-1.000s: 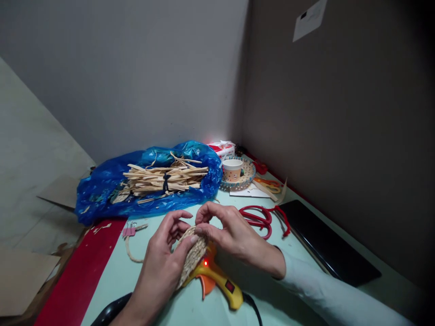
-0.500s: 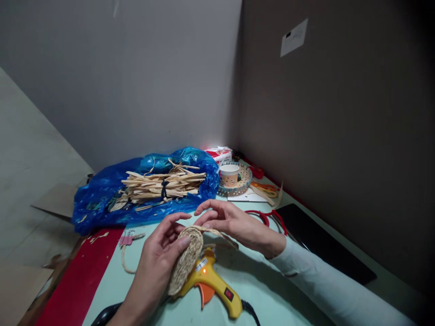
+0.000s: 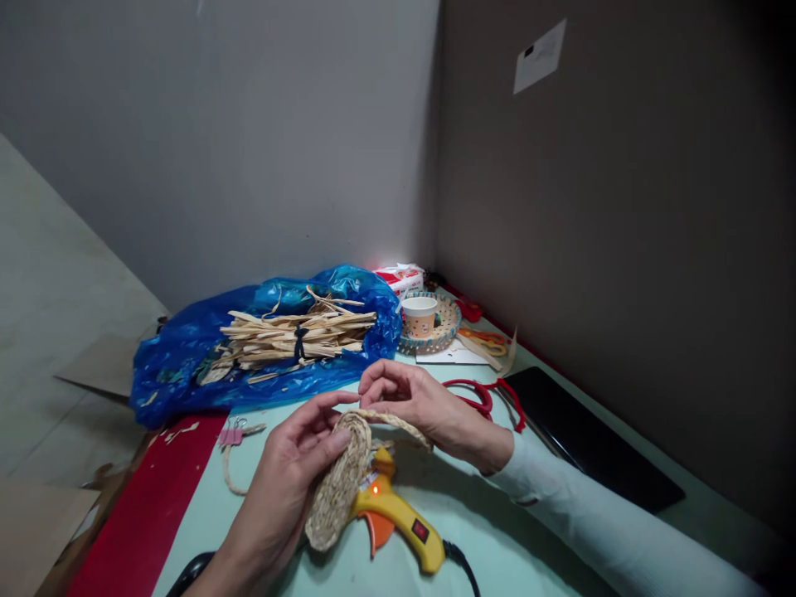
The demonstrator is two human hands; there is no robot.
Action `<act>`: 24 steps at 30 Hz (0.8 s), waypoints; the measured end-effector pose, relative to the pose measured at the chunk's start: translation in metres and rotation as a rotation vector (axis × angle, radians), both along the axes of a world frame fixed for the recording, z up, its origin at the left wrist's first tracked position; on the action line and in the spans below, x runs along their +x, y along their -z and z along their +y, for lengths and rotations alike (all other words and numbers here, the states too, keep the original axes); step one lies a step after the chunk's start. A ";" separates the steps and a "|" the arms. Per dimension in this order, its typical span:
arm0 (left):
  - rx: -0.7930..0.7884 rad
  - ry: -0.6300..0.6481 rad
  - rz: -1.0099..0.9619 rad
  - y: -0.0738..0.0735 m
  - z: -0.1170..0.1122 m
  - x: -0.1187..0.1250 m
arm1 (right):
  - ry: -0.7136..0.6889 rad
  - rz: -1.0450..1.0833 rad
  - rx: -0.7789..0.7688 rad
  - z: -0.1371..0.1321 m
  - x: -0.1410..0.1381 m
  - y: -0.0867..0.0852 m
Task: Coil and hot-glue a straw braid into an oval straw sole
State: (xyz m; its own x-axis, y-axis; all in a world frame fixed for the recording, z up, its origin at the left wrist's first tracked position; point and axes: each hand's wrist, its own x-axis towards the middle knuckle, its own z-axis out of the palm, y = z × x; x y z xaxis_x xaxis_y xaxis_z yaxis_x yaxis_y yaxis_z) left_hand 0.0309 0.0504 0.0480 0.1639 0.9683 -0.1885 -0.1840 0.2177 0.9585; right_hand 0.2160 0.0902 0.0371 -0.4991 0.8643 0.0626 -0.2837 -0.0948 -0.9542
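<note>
My left hand (image 3: 289,477) grips a round coiled straw mat (image 3: 339,485), held on edge with thumb and fingers around its rim. A loose braided tail (image 3: 398,424) runs off the top of the mat to the right. My right hand (image 3: 423,402) has its fingers curled and pinched over that braid, just above the mat. Directly under both hands a yellow glue gun (image 3: 395,514) lies on the pale green table (image 3: 497,531), its red light lit.
A blue plastic bag (image 3: 186,356) with a tied bundle of straw strips (image 3: 292,336) lies behind. A paper cup (image 3: 419,316) stands on a woven coaster. Red scissors (image 3: 478,396), a black tablet (image 3: 584,439), a pink binder clip (image 3: 231,434) and a red strip (image 3: 143,514) surround the hands.
The braid's tail has come away from the mat's rim and now stretches to the right under my right hand, which curled from spread fingers into a pinch. The mat tilted more upright.
</note>
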 end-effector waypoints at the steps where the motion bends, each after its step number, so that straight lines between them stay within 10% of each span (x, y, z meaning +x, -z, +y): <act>1: 0.003 -0.012 0.000 0.000 0.000 0.001 | 0.010 -0.005 0.015 0.000 -0.001 0.000; 24: 0.001 -0.266 -0.028 -0.005 0.011 -0.008 | 0.389 -0.269 0.491 0.002 0.012 -0.009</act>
State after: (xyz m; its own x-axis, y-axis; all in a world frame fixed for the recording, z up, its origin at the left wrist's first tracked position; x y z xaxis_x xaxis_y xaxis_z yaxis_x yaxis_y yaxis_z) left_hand 0.0227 0.0616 0.0526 -0.0913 0.9782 -0.1865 -0.2606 0.1573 0.9526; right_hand 0.2276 0.0926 0.0465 -0.2111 0.8869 0.4110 0.0437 0.4286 -0.9024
